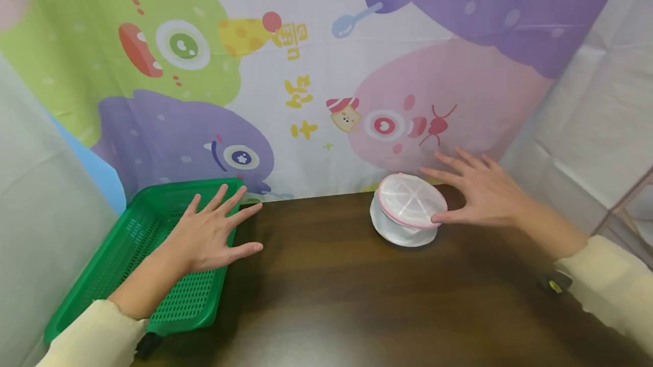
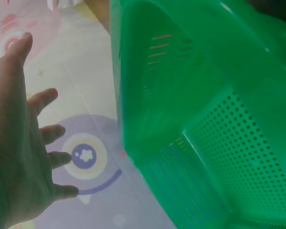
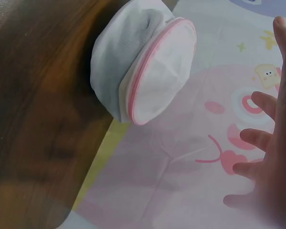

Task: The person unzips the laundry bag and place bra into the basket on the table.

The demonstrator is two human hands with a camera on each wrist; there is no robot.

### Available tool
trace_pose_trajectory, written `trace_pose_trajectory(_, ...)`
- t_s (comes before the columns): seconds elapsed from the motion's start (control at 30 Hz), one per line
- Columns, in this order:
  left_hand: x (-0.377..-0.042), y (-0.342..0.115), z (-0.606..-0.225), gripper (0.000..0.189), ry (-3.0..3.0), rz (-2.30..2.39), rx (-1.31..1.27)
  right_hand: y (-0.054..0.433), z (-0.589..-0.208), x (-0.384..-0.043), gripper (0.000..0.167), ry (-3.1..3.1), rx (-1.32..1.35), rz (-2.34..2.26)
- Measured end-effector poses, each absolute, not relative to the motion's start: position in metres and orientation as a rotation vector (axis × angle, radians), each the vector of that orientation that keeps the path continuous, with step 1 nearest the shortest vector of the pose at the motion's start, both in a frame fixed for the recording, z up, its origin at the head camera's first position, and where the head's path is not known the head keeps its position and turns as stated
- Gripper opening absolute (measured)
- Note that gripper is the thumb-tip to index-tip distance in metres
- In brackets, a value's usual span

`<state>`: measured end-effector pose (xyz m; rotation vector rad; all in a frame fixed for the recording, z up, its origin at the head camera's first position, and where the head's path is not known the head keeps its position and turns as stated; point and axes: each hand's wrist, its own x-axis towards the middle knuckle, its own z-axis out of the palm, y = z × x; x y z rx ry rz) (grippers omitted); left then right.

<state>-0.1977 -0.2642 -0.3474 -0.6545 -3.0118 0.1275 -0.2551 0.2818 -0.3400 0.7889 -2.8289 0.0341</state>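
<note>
A round white mesh laundry bag (image 1: 412,201) with pink piping stands on the table at the right. Its paler top disc is tilted over a wider white base. My right hand (image 1: 479,194) is spread just beside it, and the thumb overlaps the pink edge in the head view. In the right wrist view the fingers are apart from the bag (image 3: 157,71). Over the right side of a green plastic basket (image 1: 189,302) hovers my left hand (image 1: 206,236), fingers spread and holding nothing. The left wrist view shows the perforated basket (image 2: 243,129) beside that hand.
The dark brown wooden table (image 1: 326,287) runs up to a cartoon-printed cloth (image 1: 316,163) hanging at its back. Pale cloth walls (image 1: 602,112) close in both sides. The basket stands at the table's left.
</note>
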Motion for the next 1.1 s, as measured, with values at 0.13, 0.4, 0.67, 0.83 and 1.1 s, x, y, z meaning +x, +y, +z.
trace_pose_trajectory(0.13, -0.201, -0.259, -0.349, 0.082, -3.038, 0.077, -0.644, 0.283, -0.34, -0.255, 0.097, -2.844, 0.771, 0.073)
trace_pose_trajectory(0.4, -0.21, -0.245, -0.351, 0.083, -3.074, 0.024, -0.635, 0.282, -0.346, -0.256, 0.097, -2.866, 0.739, 0.103)
trace_pose_trajectory(0.67, -0.214, -0.231, -0.355, 0.083, -3.144, -0.109, -0.609, 0.28, -0.354, -0.256, 0.099, -2.852, 0.716, 0.152)
trace_pose_trajectory(0.83, -0.215, -0.224, -0.36, 0.082, -3.141, -0.191, -0.586, 0.281, -0.36, -0.257, 0.099, -2.844, 0.707, 0.184)
trace_pose_trajectory(1.1, -0.216, -0.206, -0.366, 0.079, -3.145, -0.295, -0.578, 0.281, -0.372, -0.258, 0.096, -2.818, 0.707, 0.245)
